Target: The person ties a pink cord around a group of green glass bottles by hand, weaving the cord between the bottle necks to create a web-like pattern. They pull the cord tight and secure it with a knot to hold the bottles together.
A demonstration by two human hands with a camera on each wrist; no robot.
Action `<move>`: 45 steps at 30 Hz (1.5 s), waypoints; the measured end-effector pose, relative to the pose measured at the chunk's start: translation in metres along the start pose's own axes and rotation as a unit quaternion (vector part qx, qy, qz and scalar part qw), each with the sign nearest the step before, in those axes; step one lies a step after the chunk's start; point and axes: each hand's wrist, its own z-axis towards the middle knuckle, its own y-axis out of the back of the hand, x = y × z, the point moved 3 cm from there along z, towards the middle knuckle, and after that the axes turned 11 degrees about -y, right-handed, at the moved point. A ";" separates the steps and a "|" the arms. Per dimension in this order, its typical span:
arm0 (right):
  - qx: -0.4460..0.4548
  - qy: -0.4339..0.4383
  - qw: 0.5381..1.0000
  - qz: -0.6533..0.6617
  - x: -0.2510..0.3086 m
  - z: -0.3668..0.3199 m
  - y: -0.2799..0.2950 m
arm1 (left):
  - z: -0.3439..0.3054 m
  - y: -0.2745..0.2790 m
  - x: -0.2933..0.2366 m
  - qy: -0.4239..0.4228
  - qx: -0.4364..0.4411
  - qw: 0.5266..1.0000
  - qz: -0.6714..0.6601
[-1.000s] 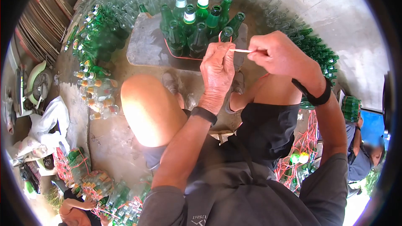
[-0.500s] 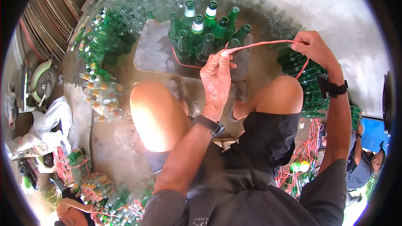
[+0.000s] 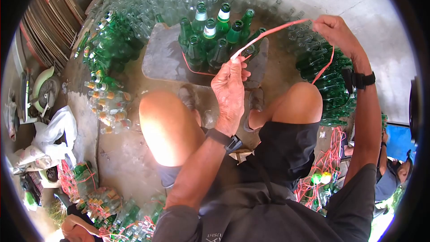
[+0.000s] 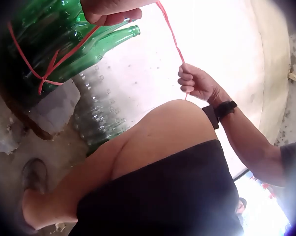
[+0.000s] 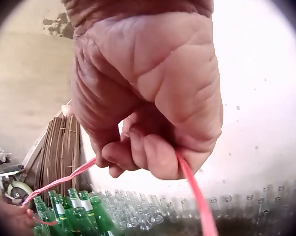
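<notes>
A bundle of green glass bottles (image 3: 208, 40) stands upright on a grey slab (image 3: 156, 56), with red plastic string round its lower part. My left hand (image 3: 229, 92) pinches the red string (image 3: 273, 30) between thumb and fingertips, just in front of the bundle. Up and to the right, my right hand (image 3: 335, 36) grips the same string in curled fingers. The length between the hands looks stretched, and a loose end hangs below the right hand. In the left wrist view, strands cross on the side of the green bottles (image 4: 59, 29).
Many clear bottles (image 3: 152, 0) line the wall behind the slab. Green bottles lie stacked (image 3: 329, 103) at the right, and more stand at the left. Tangled red string (image 3: 329, 152) hangs right of my knee. Other people (image 3: 394, 179) appear at the lower edges.
My right hand has moved from beside the left hand out to the right and up, drawing out the red string between them. The left hand stays near the bundle, still pinching.
</notes>
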 end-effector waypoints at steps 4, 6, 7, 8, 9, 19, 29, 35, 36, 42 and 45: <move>-0.028 0.110 0.993 -0.044 0.054 0.016 -0.014 | -0.002 0.001 -0.004 -0.006 -0.011 1.000 -0.013; -0.027 0.163 0.986 -0.037 0.073 0.031 -0.028 | -0.003 0.002 -0.005 0.001 -0.022 1.000 -0.013; -0.027 0.216 0.976 -0.030 0.084 0.037 -0.034 | -0.003 0.003 -0.006 0.008 -0.033 0.999 -0.014; -0.026 0.217 0.975 -0.029 0.094 0.043 -0.040 | -0.003 0.004 -0.008 0.006 -0.034 0.999 -0.013; 0.003 0.237 0.971 -0.045 0.105 0.049 -0.048 | -0.002 0.005 -0.009 0.014 -0.040 0.999 -0.017; 0.071 0.368 0.922 -0.097 0.182 0.093 -0.111 | 0.005 0.013 -0.015 -0.002 -0.082 0.996 -0.038; 0.014 0.440 0.878 -0.186 0.219 0.136 -0.167 | 0.011 0.018 -0.021 -0.010 -0.118 0.990 -0.076; 0.009 0.399 0.887 -0.232 0.235 0.138 -0.186 | 0.012 0.019 -0.020 0.017 -0.121 0.989 -0.081; 0.009 0.401 0.881 -0.250 0.237 0.141 -0.188 | 0.013 0.020 -0.018 0.023 -0.124 0.988 -0.085; 0.032 0.360 0.873 -0.327 0.244 0.152 -0.193 | 0.013 0.020 -0.016 0.038 -0.143 0.984 -0.099; 0.059 0.325 0.877 -0.349 0.244 0.161 -0.196 | 0.015 0.021 -0.014 0.034 -0.137 0.985 -0.097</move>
